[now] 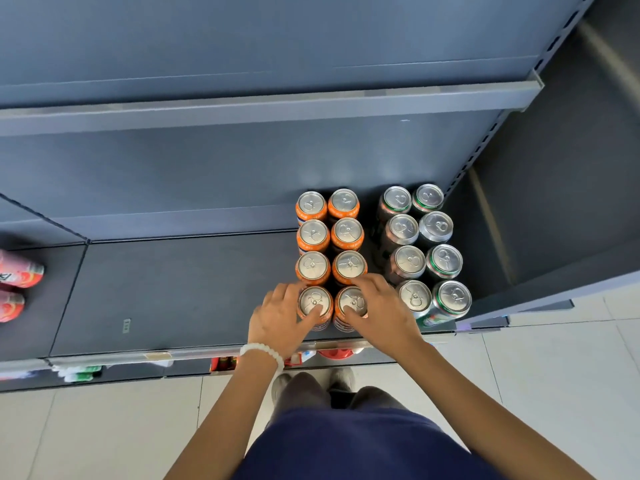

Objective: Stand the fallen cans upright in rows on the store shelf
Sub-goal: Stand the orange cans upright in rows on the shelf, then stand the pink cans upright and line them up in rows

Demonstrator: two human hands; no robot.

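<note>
- Dark grey metal store shelf [173,292] seen from above; all cans on its right part stand upright.
- Orange aluminium cans [313,233]: two columns of four, running front to back, sides touching or nearly so.
- Left hand [280,318], white bead bracelet [263,353] on the wrist, grips the front-left orange can [313,299]: fingers curled round its left side, thumb across the lid.
- Right hand [381,310] grips the front-right orange can [349,301]: thumb on the lid, fingers round the far and right side.
- Dark brown cans [403,230] and silver-green cans [443,261]: one column of four each, just right of the orange block.
- Two pink-red cans [17,271] lie on their sides at the shelf's far left, well apart from the rows.
- Pale tiled floor [554,375] below.
</note>
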